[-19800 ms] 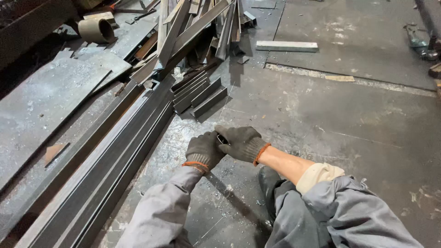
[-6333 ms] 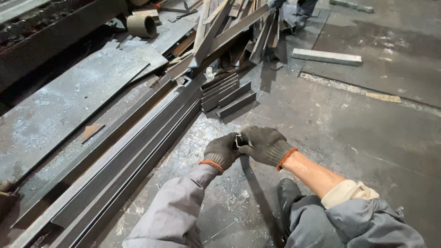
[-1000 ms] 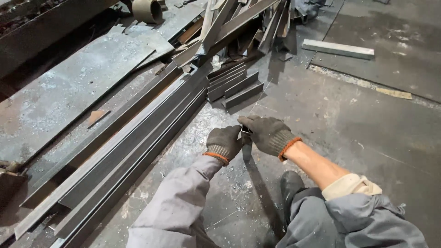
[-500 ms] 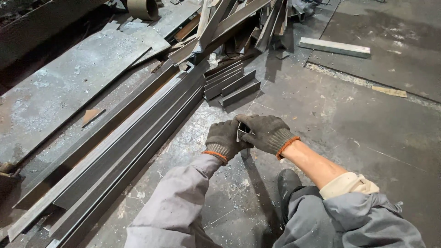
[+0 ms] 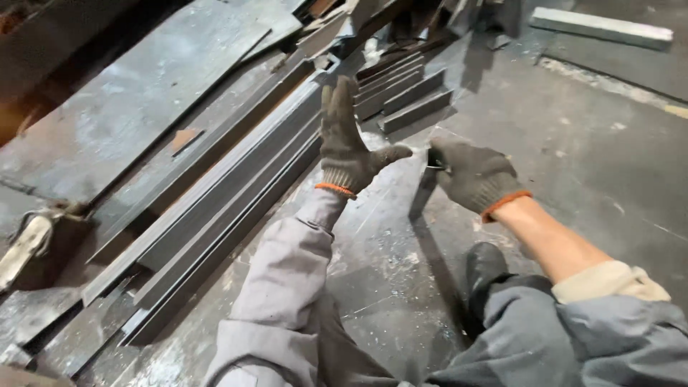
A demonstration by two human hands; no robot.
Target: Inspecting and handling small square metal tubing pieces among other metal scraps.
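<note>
My left hand (image 5: 349,140) wears a dark knit glove with an orange cuff. It is raised with flat, straight fingers pointing up and the thumb out, and it holds nothing. My right hand (image 5: 473,174), gloved the same way, is closed on a small metal piece (image 5: 435,162) that pokes out toward the left thumb. A long dark flat steel strip (image 5: 430,244) lies on the floor under the hands and runs back toward my legs. Both sleeves are grey; the right one is pushed up off the forearm.
A bundle of long steel angle bars (image 5: 215,208) lies diagonally at my left beside steel sheets (image 5: 136,100). Short stacked bars (image 5: 405,89) and scrap sit ahead. A pale block (image 5: 600,26) lies far right on the concrete floor (image 5: 595,143). A tool (image 5: 25,240) lies at the left edge.
My left hand has let go of the small piece and lifted away with its fingers spread flat. The right hand still grips the piece. The view has tilted slightly.
</note>
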